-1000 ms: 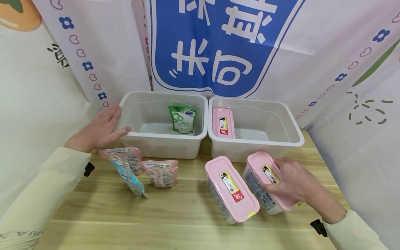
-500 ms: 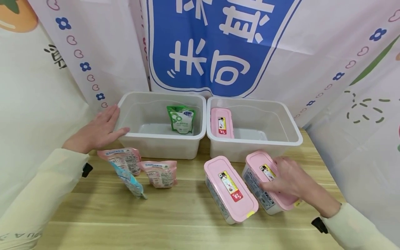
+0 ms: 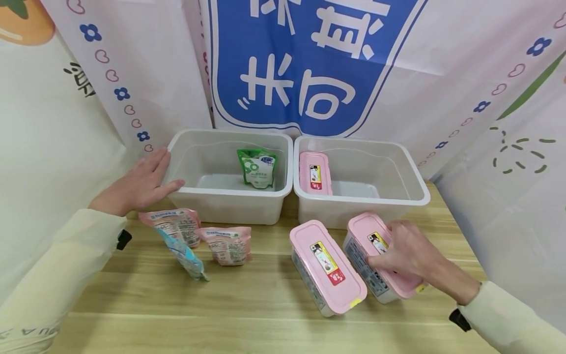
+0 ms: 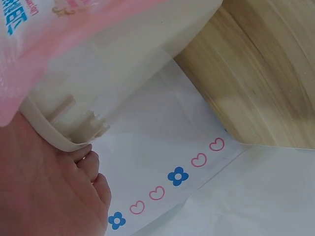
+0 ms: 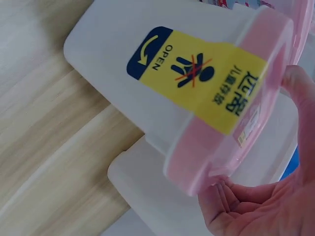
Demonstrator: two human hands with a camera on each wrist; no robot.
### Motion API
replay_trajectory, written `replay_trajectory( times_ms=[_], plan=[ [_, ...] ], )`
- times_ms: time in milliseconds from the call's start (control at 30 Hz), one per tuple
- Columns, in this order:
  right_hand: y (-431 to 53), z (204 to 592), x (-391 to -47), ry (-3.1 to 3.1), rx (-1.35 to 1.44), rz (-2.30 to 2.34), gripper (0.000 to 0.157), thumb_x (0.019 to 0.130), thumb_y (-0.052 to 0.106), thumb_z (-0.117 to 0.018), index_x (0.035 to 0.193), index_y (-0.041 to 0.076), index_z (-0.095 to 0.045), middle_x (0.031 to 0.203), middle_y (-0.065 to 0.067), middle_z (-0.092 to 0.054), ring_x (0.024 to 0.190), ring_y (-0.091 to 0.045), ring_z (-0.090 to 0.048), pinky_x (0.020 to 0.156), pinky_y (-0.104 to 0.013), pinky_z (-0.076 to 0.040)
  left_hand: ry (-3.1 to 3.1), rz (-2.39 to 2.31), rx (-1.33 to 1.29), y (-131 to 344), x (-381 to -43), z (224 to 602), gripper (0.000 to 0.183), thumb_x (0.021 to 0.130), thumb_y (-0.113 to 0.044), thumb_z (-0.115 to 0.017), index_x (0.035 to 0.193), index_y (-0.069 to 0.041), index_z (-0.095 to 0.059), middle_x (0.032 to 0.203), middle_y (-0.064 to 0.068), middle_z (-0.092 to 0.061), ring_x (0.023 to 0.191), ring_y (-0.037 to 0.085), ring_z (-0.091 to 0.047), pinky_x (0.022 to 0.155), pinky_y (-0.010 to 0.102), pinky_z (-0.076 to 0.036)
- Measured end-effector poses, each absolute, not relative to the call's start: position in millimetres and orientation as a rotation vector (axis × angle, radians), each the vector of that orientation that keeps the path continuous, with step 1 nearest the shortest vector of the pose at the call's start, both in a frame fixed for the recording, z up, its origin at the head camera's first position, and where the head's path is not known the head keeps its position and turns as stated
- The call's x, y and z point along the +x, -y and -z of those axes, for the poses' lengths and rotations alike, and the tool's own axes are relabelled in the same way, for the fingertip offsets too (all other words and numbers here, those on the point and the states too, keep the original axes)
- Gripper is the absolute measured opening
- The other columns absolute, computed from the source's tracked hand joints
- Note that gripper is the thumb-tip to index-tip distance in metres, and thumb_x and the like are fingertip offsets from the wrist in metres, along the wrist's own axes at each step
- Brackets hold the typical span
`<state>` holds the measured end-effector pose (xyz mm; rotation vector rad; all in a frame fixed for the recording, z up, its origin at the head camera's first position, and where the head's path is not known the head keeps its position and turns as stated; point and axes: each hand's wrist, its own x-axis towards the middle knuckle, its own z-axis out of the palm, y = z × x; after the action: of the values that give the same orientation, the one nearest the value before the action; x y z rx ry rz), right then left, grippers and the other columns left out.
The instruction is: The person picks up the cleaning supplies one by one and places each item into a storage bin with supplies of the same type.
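My right hand (image 3: 409,248) grips a pink-lidded plastic box (image 3: 369,273) across its lid, thumb on one long edge and fingers on the other. In the right wrist view, a yellow label (image 5: 197,78) marked OPEN crosses the end of that box. The box stands on the table in the head view. Left of it lies a second pink-lidded box (image 3: 327,268), turned at a similar angle. My left hand (image 3: 139,184) rests at the left rim of the left grey-white bin (image 3: 230,209), fingers extended. In the left wrist view, its fingertips touch the bin's rim (image 4: 51,132).
A green-and-white pouch (image 3: 258,169) stands in the left bin. The right bin (image 3: 353,209) holds another pink-lidded box (image 3: 315,172). Two pink pouches (image 3: 230,246) and a blue pouch (image 3: 183,253) stand before the left bin. A printed cloth (image 3: 309,64) hangs behind the bins.
My right hand's fingers have closed more firmly about the box's lid, and its wrist has shifted slightly. The box, the left hand and the pouches stay where they were.
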<state>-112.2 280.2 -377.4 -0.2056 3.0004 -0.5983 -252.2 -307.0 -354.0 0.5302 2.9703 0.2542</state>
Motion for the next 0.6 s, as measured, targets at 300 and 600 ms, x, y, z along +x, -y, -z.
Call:
replay_trajectory(
  times_ms=[300, 600],
  plan=[
    [-277.6, 366.5, -109.9, -3.013, -0.224, 0.565, 0.06, 0.068, 0.042, -0.09, 0.098, 0.003, -0.055, 0.074, -0.006, -0.061, 0.052, -0.013, -0.059, 0.039, -0.023, -0.048, -2.954, -0.249, 0.517, 305.6, -253.1, 352.8, 0.097, 0.108, -0.057, -0.041, 0.165, 0.005, 0.007, 0.174, 0.025, 0.016, 0.163, 0.05, 0.005, 0.13, 0.071, -0.006],
    [-272.8, 352.2, -106.5, -3.035, -0.244, 0.498, 0.058, 0.065, 0.044, -0.09, 0.091, 0.004, -0.059, 0.075, -0.006, -0.059, 0.054, -0.014, -0.056, 0.039, -0.023, -0.046, -2.956, -0.242, 0.525, 306.3, -252.5, 353.6, 0.096, 0.108, -0.057, -0.039, 0.165, 0.006, 0.007, 0.174, 0.026, 0.017, 0.163, 0.049, 0.006, 0.13, 0.071, -0.006]
  ],
)
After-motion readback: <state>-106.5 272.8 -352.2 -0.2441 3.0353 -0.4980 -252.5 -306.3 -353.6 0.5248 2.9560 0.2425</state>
